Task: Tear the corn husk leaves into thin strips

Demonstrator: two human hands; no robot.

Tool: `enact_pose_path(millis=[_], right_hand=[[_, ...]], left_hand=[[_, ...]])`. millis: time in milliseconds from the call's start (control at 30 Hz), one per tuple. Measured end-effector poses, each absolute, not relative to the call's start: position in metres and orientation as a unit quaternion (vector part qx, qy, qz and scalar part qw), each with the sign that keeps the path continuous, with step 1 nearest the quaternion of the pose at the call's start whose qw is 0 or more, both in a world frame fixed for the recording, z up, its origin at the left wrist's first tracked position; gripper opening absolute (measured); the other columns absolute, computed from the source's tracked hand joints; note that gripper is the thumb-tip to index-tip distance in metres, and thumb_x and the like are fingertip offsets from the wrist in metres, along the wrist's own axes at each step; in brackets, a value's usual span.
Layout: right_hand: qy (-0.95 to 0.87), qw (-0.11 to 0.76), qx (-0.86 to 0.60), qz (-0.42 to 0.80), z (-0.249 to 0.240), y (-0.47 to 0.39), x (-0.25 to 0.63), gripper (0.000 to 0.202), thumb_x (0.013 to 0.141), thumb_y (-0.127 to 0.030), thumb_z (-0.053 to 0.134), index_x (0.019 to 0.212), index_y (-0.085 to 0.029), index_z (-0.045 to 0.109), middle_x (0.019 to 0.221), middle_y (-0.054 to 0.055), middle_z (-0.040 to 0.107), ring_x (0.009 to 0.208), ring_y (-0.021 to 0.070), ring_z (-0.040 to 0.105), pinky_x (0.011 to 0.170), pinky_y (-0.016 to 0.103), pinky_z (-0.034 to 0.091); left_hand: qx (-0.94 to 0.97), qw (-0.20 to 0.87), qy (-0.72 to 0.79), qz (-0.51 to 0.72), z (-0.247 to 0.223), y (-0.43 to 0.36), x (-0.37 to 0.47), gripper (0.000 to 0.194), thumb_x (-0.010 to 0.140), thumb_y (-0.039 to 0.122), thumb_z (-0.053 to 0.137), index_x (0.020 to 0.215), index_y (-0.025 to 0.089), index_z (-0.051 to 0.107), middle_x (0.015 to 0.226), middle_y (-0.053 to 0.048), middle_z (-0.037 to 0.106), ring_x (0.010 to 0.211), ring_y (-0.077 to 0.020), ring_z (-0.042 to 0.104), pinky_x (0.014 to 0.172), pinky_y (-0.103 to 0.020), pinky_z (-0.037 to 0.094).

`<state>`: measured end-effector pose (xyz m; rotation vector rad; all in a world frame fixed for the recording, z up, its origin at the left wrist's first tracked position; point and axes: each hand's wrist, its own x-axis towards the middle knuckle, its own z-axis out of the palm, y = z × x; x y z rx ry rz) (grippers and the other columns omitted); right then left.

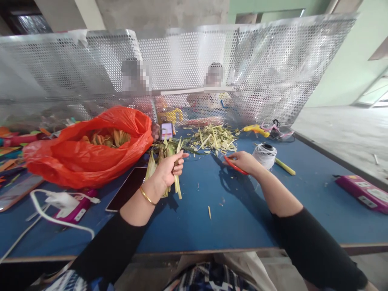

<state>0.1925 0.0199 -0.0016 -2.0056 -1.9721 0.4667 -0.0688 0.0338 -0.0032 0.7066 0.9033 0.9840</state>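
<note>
My left hand (174, 167) is closed around a few pale yellow-green plant strips (178, 188), which stick out above and below the fingers. Behind and beside that hand lie more leafy, husk-like pieces (150, 165), partly hidden by it. My right hand (244, 161) grips a pair of scissors by its red handles (235, 165). The blades point away toward a heap of cut strips (215, 139) and are hard to make out. A gap of bare blue table (197, 214) separates the two hands.
An orange-red plastic bag (75, 169) of dried leaves stands left, near a dark tablet (129, 190) and a white cable (63, 224). On the right are a string spool (264, 156), a yellow glue gun (256, 129) and a purple power strip (363, 193). A perforated metal screen (188, 52) borders the back.
</note>
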Motion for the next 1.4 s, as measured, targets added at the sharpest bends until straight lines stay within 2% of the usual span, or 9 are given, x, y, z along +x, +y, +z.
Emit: enact_pose_path(millis=[233,433,533,667,900,1000,1100,1333,1400], right_hand=[[-0.634,0.078,-0.769,-0.001,-0.008,0.017,0.176,0.040,0.088,-0.041,0.046,0.112,-0.016,0.066,0.101,0.016,0.071,0.094,0.0291,0.066,0.069,0.031,0.046],[-0.678,0.085,-0.729,-0.036,-0.010,0.011,0.158,0.027,0.088,-0.023,0.047,0.102,-0.013,0.068,0.107,0.019,0.067,0.102,0.0284,0.063,0.080,0.032,0.045],[-0.703,0.230,-0.658,0.142,-0.014,0.001,0.135,0.027,0.091,-0.036,0.048,0.092,-0.018,0.069,0.095,0.011,0.071,0.091,0.0234,0.065,0.079,0.032,0.048],[-0.598,0.268,-0.525,0.543,-0.028,-0.014,0.102,0.033,0.091,-0.041,0.050,0.077,-0.015,0.063,0.075,0.006,0.071,0.065,0.0160,0.067,0.062,0.027,0.052],[-0.480,0.334,-0.493,0.645,-0.031,-0.023,0.091,0.021,0.086,-0.036,0.058,0.078,-0.016,0.060,0.063,0.003,0.066,0.053,0.0124,0.064,0.055,0.023,0.053],[-0.544,0.314,-0.551,0.550,-0.023,-0.017,0.104,0.021,0.086,-0.036,0.053,0.075,-0.018,0.057,0.056,-0.001,0.058,0.043,0.0102,0.053,0.045,0.022,0.043],[-0.673,0.238,-0.651,0.257,-0.012,-0.006,0.125,0.025,0.088,-0.028,0.046,0.065,-0.020,0.053,0.052,-0.001,0.054,0.046,0.0120,0.050,0.047,0.023,0.036],[-0.737,-0.076,-0.671,0.013,-0.003,-0.001,0.148,0.028,0.091,-0.025,0.041,0.082,-0.016,0.066,0.086,0.014,0.072,0.080,0.0244,0.068,0.062,0.029,0.044],[-0.727,-0.098,-0.679,-0.032,-0.002,-0.006,0.144,0.035,0.094,-0.036,0.041,0.084,-0.016,0.068,0.093,0.017,0.073,0.091,0.0291,0.068,0.065,0.032,0.046]], left_hand=[[0.269,0.760,0.384,0.450,-0.010,0.024,-0.056,0.029,0.094,0.015,0.042,0.071,0.010,0.059,0.052,0.004,0.044,0.036,-0.0027,0.039,0.034,-0.013,0.030],[0.211,0.767,0.360,0.488,-0.017,0.021,-0.044,0.026,0.092,0.007,0.041,0.076,0.010,0.061,0.064,-0.003,0.061,0.057,-0.0104,0.061,0.065,-0.027,0.054],[0.209,0.764,0.335,0.510,-0.020,0.020,-0.040,0.026,0.092,0.007,0.041,0.076,0.011,0.062,0.070,-0.005,0.066,0.064,-0.0121,0.065,0.074,-0.030,0.055],[0.223,0.764,0.305,0.524,-0.023,0.017,-0.036,0.025,0.092,0.008,0.041,0.078,0.011,0.062,0.077,-0.007,0.069,0.071,-0.0129,0.067,0.082,-0.031,0.053],[0.284,0.755,0.301,0.509,-0.028,0.009,-0.031,0.018,0.090,0.011,0.047,0.086,0.011,0.064,0.089,-0.010,0.071,0.079,-0.0155,0.068,0.078,-0.028,0.051],[0.341,0.734,0.336,0.482,-0.027,0.009,-0.031,0.018,0.091,0.017,0.048,0.087,0.013,0.064,0.090,-0.011,0.072,0.077,-0.0153,0.068,0.070,-0.026,0.051],[0.467,0.633,0.433,0.440,-0.017,0.020,-0.046,0.013,0.087,0.024,0.056,0.088,0.014,0.066,0.087,-0.009,0.072,0.069,-0.0145,0.065,0.062,-0.024,0.048],[0.654,0.057,0.688,0.309,0.016,0.051,-0.136,0.013,0.078,0.018,0.060,0.078,0.020,0.073,0.088,-0.010,0.073,0.092,-0.0261,0.065,0.075,-0.030,0.046],[0.633,0.013,0.754,0.176,0.019,0.051,-0.150,0.017,0.079,0.027,0.060,0.076,0.019,0.074,0.092,-0.013,0.073,0.096,-0.0304,0.064,0.076,-0.033,0.046]])
